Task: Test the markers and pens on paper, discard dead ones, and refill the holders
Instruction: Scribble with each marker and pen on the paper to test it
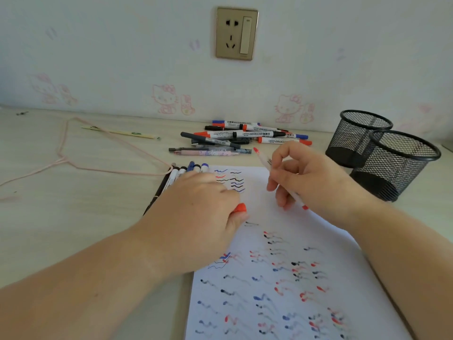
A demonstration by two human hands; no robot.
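Head view: right hand (311, 177) grip pinches red marker (266, 161) above paper (269, 278); left hand (203, 207) grip pinches red cap (239, 207).

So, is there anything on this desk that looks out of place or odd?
Yes. A pink wire hanger and a wrapped pair of chopsticks lie on the desk left of the marker pile; neither belongs with pens. Both mesh holders stand upright. Nothing looks spilled.

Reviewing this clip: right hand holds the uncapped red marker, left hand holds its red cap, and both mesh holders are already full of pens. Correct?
Not quite. The head view shows both mesh holders empty. The rest stands: the right hand holds the red marker, and the left hand holds the red cap.
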